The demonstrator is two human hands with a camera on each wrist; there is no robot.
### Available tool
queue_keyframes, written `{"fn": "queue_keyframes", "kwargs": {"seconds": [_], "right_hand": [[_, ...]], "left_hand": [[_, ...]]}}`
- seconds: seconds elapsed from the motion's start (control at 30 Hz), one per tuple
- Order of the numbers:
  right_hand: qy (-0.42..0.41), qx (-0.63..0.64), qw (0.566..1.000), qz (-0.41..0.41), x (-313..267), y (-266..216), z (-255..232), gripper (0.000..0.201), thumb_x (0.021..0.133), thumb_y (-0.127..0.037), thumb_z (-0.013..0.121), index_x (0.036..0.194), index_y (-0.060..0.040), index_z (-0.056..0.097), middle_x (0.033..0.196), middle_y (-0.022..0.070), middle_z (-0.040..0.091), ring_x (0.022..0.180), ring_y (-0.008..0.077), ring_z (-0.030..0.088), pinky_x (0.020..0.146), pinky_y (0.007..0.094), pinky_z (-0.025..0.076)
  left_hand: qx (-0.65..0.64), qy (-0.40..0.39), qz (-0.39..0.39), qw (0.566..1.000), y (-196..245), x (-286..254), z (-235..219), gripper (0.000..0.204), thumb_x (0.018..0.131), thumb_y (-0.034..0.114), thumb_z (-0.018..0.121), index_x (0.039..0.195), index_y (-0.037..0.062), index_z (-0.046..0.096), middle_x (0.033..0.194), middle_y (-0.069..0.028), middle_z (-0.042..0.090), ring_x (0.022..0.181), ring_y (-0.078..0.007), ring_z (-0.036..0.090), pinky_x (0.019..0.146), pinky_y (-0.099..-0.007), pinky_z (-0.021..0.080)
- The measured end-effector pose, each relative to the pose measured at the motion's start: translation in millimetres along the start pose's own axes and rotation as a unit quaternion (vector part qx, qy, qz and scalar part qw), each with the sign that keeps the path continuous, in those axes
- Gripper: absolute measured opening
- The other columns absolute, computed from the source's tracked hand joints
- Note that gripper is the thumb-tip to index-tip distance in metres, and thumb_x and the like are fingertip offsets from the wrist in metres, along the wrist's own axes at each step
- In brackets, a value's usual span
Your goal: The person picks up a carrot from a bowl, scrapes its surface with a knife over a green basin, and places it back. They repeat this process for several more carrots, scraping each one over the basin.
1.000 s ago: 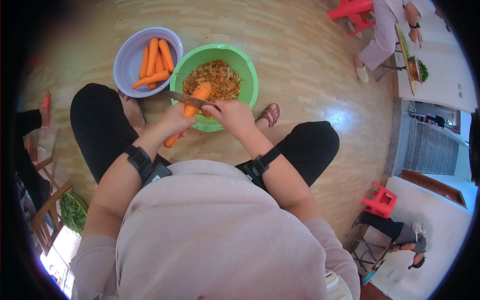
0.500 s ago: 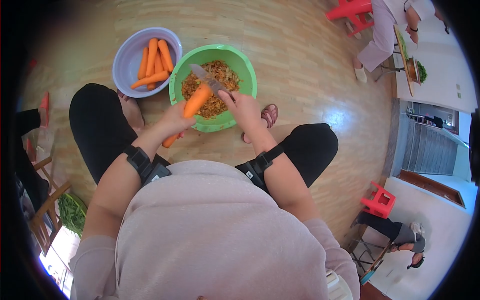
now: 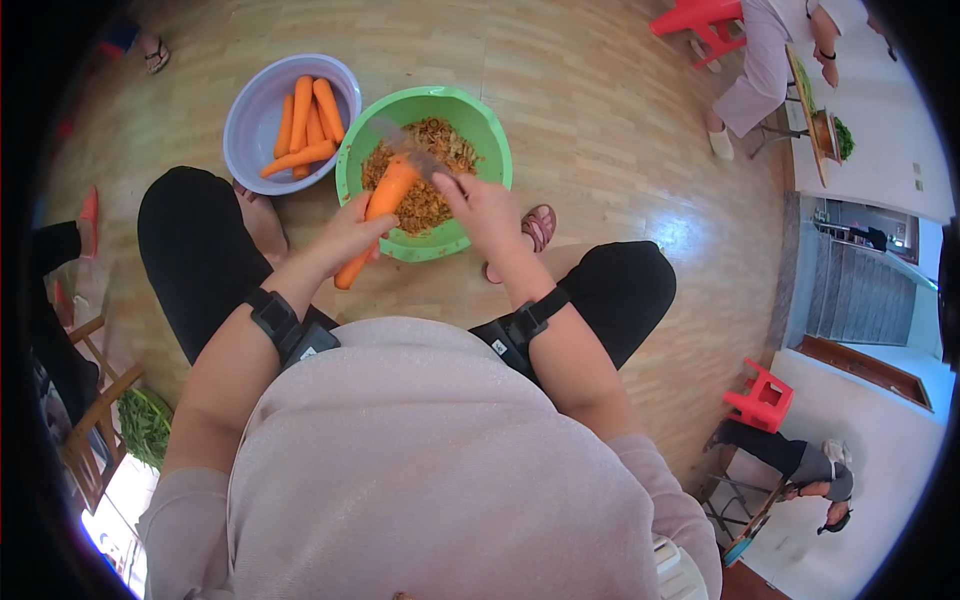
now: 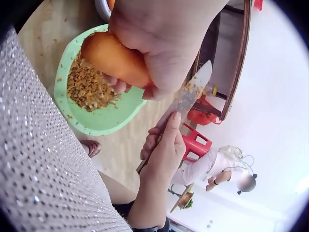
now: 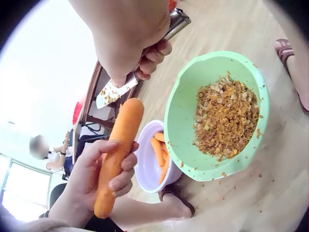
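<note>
My left hand (image 3: 348, 238) grips a thick orange carrot (image 3: 385, 195) around its middle, the top end pointing away from me over the green basin. In my right hand (image 3: 492, 215) is a kitchen knife (image 5: 113, 94), held by its metal handle (image 5: 177, 23). Orange bits cling to the blade (image 4: 194, 86), which looks blurred in the head view and overlaps the carrot's far end. Beneath both hands, the green basin (image 3: 500, 165) contains a heap of chopped orange and brown bits (image 5: 227, 118).
A pale purple basin (image 3: 240, 150) with several whole carrots (image 3: 302, 112) stands against the green one. Sandalled feet (image 3: 540, 228) flank the basins. Red stools (image 3: 762, 400), other people and low tables are at the right; a tray of greens (image 3: 145, 425) is at lower left.
The knife has moved from lying across the carrot to beyond its far end, up and to the right, its tip swinging away from me. Another sandalled foot has appeared at the top left.
</note>
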State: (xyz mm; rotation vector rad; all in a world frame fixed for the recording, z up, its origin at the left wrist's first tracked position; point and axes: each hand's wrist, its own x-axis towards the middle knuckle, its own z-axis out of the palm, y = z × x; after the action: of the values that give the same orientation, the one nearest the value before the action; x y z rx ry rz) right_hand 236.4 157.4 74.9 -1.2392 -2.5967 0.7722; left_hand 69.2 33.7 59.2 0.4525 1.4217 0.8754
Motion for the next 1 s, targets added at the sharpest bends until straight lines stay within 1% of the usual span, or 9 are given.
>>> {"fn": "queue_keyframes", "kwargs": {"seconds": [0.03, 0.23, 0.57, 0.67, 0.73, 0.8, 0.87, 0.93, 1.0], "right_hand": [[-0.001, 0.033, 0.998, -0.044, -2, -5, 2, 0.045, 0.090, -0.047, 0.051, 0.076, -0.0075, 0.066, 0.061, 0.0149, 0.060, 0.059, 0.0341, 0.061, 0.053, 0.0420, 0.048], [-0.068, -0.020, 0.995, -0.077, -5, -13, 5, 0.047, 0.086, -0.053, 0.052, 0.076, -0.0097, 0.067, 0.062, 0.0139, 0.061, 0.060, 0.0326, 0.062, 0.054, 0.0421, 0.049], [-0.020, -0.064, 0.998, 0.018, 5, 12, 7, 0.050, 0.087, -0.054, 0.050, 0.074, -0.0092, 0.067, 0.064, 0.0144, 0.062, 0.062, 0.0332, 0.062, 0.055, 0.0426, 0.049], [-0.010, -0.030, 0.999, -0.038, -5, -9, 5, 0.049, 0.087, -0.052, 0.051, 0.070, -0.0081, 0.066, 0.061, 0.0147, 0.061, 0.060, 0.0333, 0.062, 0.053, 0.0425, 0.049], [-0.066, -0.039, 0.992, -0.101, -11, -17, 8, 0.046, 0.086, -0.051, 0.053, 0.077, -0.0087, 0.067, 0.064, 0.0148, 0.061, 0.060, 0.0335, 0.061, 0.053, 0.0421, 0.048], [-0.067, -0.044, 0.992, -0.098, -11, -19, 7, 0.047, 0.086, -0.051, 0.053, 0.076, -0.0085, 0.067, 0.064, 0.0149, 0.061, 0.060, 0.0335, 0.061, 0.053, 0.0417, 0.048], [-0.067, -0.050, 0.992, -0.091, -9, -15, 8, 0.047, 0.086, -0.052, 0.053, 0.075, -0.0083, 0.067, 0.064, 0.0150, 0.061, 0.060, 0.0336, 0.061, 0.053, 0.0413, 0.048], [0.004, -0.061, 0.997, -0.040, 1, -1, 10, 0.049, 0.087, -0.051, 0.051, 0.068, -0.0081, 0.065, 0.059, 0.0148, 0.061, 0.057, 0.0329, 0.062, 0.050, 0.0415, 0.049], [-0.002, -0.079, 0.997, -0.023, 4, 10, 7, 0.049, 0.087, -0.051, 0.051, 0.068, -0.0082, 0.065, 0.059, 0.0147, 0.061, 0.057, 0.0328, 0.062, 0.050, 0.0414, 0.049]], "left_hand": [[-0.004, 0.007, 0.013, 1.000, -2, 0, 2, 0.041, 0.083, 0.014, 0.057, 0.118, 0.0026, 0.039, 0.069, -0.0047, 0.052, 0.042, -0.0110, 0.048, 0.038, -0.0248, 0.041], [0.037, 0.011, 0.026, 0.999, -1, -5, 1, 0.041, 0.084, 0.011, 0.054, 0.121, 0.0058, 0.036, 0.069, -0.0049, 0.051, 0.042, -0.0094, 0.046, 0.036, -0.0240, 0.039], [0.109, 0.011, -0.015, 0.994, -6, -2, -5, 0.037, 0.081, 0.008, 0.053, 0.115, 0.0047, 0.039, 0.064, -0.0041, 0.048, 0.038, -0.0103, 0.043, 0.033, -0.0254, 0.037], [0.111, 0.019, 0.001, 0.994, -10, 1, -8, 0.031, 0.079, 0.013, 0.056, 0.104, 0.0022, 0.043, 0.063, -0.0062, 0.051, 0.040, -0.0134, 0.048, 0.036, -0.0291, 0.041], [0.127, 0.019, -0.020, 0.992, -13, 7, -9, 0.029, 0.079, 0.013, 0.056, 0.102, 0.0018, 0.044, 0.063, -0.0061, 0.051, 0.041, -0.0134, 0.048, 0.036, -0.0291, 0.041], [0.147, 0.016, -0.042, 0.988, -11, 5, -8, 0.027, 0.079, 0.013, 0.057, 0.101, 0.0014, 0.045, 0.063, -0.0060, 0.051, 0.041, -0.0135, 0.049, 0.036, -0.0291, 0.041], [0.131, 0.037, 0.001, 0.991, -5, -3, -3, 0.026, 0.079, 0.013, 0.057, 0.099, 0.0007, 0.046, 0.062, -0.0056, 0.051, 0.040, -0.0134, 0.048, 0.036, -0.0291, 0.041], [0.132, 0.029, -0.007, 0.991, -7, -1, -5, 0.025, 0.079, 0.012, 0.057, 0.099, 0.0007, 0.046, 0.061, -0.0055, 0.051, 0.041, -0.0132, 0.048, 0.036, -0.0290, 0.041], [0.134, 0.023, -0.013, 0.991, -7, -1, -6, 0.025, 0.079, 0.012, 0.057, 0.099, 0.0007, 0.045, 0.061, -0.0053, 0.050, 0.041, -0.0131, 0.048, 0.036, -0.0290, 0.041]]}}
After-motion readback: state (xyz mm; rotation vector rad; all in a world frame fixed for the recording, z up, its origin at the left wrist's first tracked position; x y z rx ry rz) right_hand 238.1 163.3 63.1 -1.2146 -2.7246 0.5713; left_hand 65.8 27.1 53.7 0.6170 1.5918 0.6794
